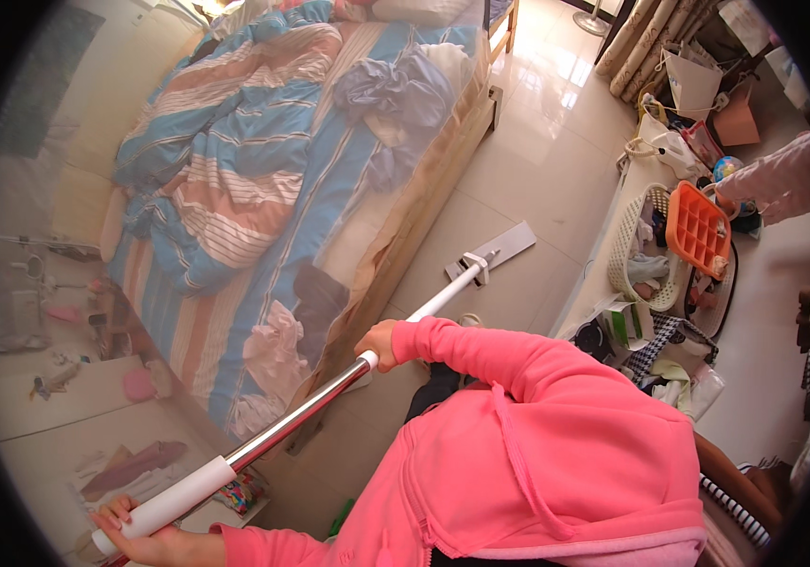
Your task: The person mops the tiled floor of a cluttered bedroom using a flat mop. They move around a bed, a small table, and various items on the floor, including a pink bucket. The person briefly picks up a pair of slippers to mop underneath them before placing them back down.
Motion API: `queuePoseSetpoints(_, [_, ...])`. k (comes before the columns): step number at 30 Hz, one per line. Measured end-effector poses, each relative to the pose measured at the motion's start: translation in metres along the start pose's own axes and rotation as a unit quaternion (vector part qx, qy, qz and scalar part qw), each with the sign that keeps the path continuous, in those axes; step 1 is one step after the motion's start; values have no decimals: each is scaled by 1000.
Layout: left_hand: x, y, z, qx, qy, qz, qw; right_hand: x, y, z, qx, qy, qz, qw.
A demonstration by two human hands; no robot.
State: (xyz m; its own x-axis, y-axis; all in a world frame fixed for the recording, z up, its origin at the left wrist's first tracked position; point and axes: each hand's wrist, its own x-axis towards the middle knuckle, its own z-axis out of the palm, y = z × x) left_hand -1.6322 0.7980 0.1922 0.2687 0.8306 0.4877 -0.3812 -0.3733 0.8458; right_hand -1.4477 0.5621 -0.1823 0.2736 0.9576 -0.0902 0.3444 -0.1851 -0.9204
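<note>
Both my hands hold the long pole (299, 411) of a flat mop, which runs slantwise from lower left to upper right. My left hand (146, 542) is wrapped around the white grip at the pole's upper end. Farther down, my right hand (378, 344) grips the white section just past the chrome tube. The rectangular mop head (516, 242) lies flat on the light tiled floor (476, 202), between the bed and a cluttered surface. My pink sleeves and hooded jacket hide part of the floor below me.
A bed with striped blue and peach bedding (249, 163) stands left, its edge (376, 290) running along the floor. At right are a white plastic basket (642, 283), an orange compartment tray (699, 227) and a checked cloth (660, 347). Curtains (649, 42) hang at the back.
</note>
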Motion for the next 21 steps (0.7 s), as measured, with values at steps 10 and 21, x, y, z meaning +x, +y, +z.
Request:
queuePoseSetpoints(10, [-58,-73,44,-53,-139,5,989,-51,67,-95,-64,166,82,981])
queuePoseSetpoints(21, [-83,-167,58,-214,-358,-240,877,-53,155,-14,-212,564,258,755])
